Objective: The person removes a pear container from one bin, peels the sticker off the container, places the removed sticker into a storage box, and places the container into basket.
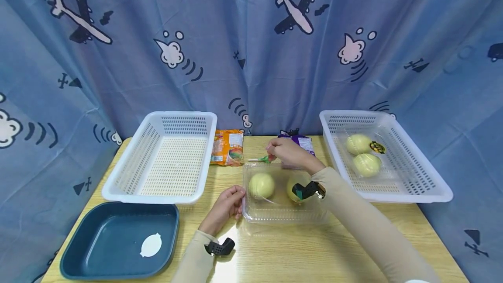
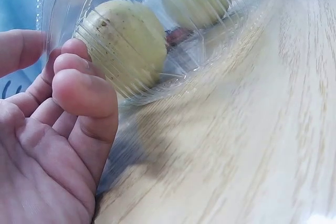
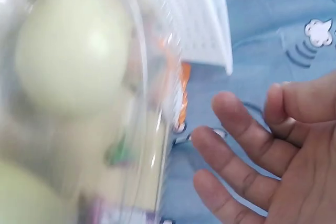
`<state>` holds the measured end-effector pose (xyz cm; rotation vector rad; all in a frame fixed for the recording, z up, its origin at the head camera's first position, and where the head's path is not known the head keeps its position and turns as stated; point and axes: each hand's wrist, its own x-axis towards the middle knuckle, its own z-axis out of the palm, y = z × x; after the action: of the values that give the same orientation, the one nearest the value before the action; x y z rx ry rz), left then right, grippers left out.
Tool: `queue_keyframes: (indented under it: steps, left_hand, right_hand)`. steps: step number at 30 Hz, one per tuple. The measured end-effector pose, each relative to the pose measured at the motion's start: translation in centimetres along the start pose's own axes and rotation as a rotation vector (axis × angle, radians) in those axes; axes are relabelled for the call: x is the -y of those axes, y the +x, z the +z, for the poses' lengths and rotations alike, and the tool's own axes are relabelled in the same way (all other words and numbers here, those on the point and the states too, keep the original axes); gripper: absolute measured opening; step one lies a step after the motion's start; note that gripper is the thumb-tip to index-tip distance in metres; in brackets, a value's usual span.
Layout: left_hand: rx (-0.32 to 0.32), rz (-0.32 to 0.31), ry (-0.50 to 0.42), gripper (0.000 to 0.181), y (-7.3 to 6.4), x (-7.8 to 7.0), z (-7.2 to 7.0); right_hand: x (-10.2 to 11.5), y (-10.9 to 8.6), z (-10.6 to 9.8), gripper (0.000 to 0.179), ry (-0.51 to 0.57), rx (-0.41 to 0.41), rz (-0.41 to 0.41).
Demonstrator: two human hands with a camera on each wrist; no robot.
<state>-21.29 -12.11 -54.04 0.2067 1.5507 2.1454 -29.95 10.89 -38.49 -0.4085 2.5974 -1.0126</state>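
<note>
A clear plastic box point(image 1: 283, 218) with two pale green round fruits point(image 1: 262, 186) inside lies in the middle of the table. My left hand point(image 1: 225, 207) holds its left edge, the thumb at the rim and the other fingers curled beside it, as the left wrist view shows point(image 2: 68, 114). Over the back edge of the box reaches my right hand point(image 1: 288, 151). In the right wrist view that hand point(image 3: 262, 156) has loosely bent fingers with nothing between them. Just by it, behind the box, lies a small green-wrapped thing on a white stick, seemingly a lollipop point(image 1: 264, 159).
Behind the box lie an orange packet point(image 1: 229, 147) and a purple packet point(image 1: 305, 144), partly hidden. A white basket point(image 1: 173, 165) stands left; another point(image 1: 428, 187) at right contains a second clear box with two fruits. A dark blue tub point(image 1: 114, 243) sits at front left.
</note>
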Motion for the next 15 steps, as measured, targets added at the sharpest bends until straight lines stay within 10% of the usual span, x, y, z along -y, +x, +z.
queue_keyframes:
  steps: [15]
  left_hand:
    - [-0.057,-0.004,0.018,0.014,0.0,0.2,0.2]
  right_hand:
    - [-4.9,0.0,-1.0,0.031,0.000,-0.008,0.054]
